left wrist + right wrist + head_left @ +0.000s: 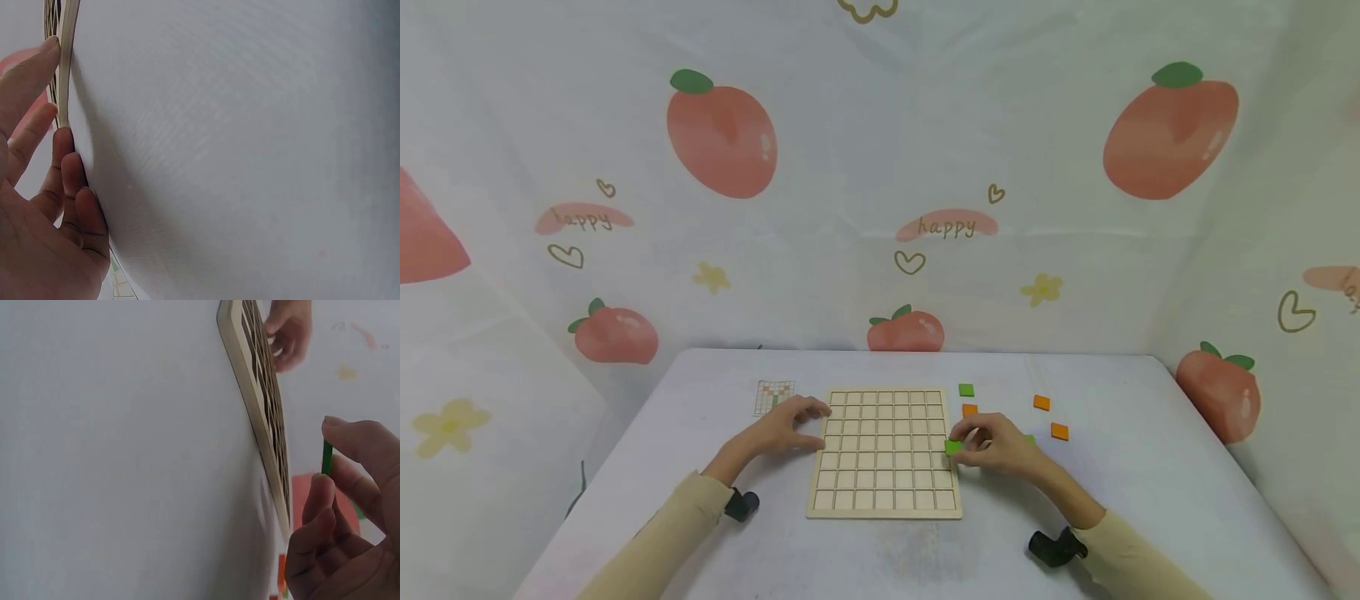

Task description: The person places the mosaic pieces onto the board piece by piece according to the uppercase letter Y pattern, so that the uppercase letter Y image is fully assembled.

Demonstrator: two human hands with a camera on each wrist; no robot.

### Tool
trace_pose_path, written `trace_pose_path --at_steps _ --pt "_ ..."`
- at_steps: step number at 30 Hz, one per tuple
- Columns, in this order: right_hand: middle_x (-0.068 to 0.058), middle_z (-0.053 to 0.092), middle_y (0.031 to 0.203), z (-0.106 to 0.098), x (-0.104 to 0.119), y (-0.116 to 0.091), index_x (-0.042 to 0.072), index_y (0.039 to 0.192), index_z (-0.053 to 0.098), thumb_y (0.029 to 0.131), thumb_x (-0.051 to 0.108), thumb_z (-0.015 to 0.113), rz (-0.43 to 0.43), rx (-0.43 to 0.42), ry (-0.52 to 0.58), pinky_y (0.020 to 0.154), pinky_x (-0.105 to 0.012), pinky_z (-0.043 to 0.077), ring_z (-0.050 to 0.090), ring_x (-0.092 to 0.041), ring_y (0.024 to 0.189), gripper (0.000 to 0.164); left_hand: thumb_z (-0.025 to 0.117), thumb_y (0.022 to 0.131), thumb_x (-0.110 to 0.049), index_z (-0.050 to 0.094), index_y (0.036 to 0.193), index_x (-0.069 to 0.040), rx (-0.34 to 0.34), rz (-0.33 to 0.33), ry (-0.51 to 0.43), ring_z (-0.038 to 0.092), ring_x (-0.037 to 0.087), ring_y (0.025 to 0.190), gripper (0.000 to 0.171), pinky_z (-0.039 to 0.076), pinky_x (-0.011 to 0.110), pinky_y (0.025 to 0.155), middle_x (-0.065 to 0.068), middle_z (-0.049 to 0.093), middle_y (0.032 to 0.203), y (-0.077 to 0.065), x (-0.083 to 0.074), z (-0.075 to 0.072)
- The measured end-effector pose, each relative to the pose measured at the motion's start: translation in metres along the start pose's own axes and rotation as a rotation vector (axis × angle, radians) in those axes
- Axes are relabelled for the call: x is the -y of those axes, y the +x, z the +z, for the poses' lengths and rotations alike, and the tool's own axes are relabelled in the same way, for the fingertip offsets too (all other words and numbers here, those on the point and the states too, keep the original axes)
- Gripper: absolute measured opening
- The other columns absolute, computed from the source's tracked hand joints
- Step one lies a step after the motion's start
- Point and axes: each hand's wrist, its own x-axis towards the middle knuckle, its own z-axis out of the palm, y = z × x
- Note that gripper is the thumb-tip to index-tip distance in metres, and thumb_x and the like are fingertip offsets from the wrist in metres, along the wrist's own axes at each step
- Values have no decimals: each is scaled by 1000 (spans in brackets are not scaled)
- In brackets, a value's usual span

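A wooden grid board [884, 513] with rows of square cells lies on the table, its cells bare. My left hand [792, 427] rests at the board's left edge, thumb and fingertips touching the rim, as the left wrist view also shows. Over the board's right edge, my right hand [996, 446] pinches a small green square tile [952, 447] between thumb and fingers. In the right wrist view that green tile [327, 457] shows edge-on, raised above the board's level.
Right of the board lie loose tiles: a green tile [966, 390], an orange tile [970, 410], two further orange tiles [1059, 432], and a green tile [1030, 439] partly behind my right hand. A printed grid card [772, 397] lies at the back left, beyond my left hand.
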Motion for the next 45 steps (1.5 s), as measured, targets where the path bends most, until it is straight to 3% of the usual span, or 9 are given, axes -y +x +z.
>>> trace_pose_path --at_steps 6,17,28,45 --pt "0 66 90 17 4 9 8 100 73 82 12 87 5 5 -2 64 -25 48 59 -13 69 23 87 83 -21 65 125 -6 2 11 -2 57 31 110 50 43 51 96 8 62 118 0 -1 0" --pt "-6 65 92 46 15 23 5 103 72 83 8 84 -66 42 19 64 -27 50 58 -10 69 23 87 82 -22 65 125 -8 -2 10 0 57 29 110 50 44 50 96 5 62 117 1 3 1" --pt "0 68 96 65 25 29 11 103 76 81 13 88 30 90 66 64 -26 50 60 -11 66 25 87 82 -22 65 125 -8 2 20 6 56 30 109 50 44 50 96 6 61 117 2 4 0" --pt "6 68 89 84 37 37 14 94 76 81 13 88 18 88 -56 67 -27 51 60 -18 81 18 86 83 -20 64 124 -5 3 36 8 57 30 110 49 44 49 97 7 62 117 1 4 1"
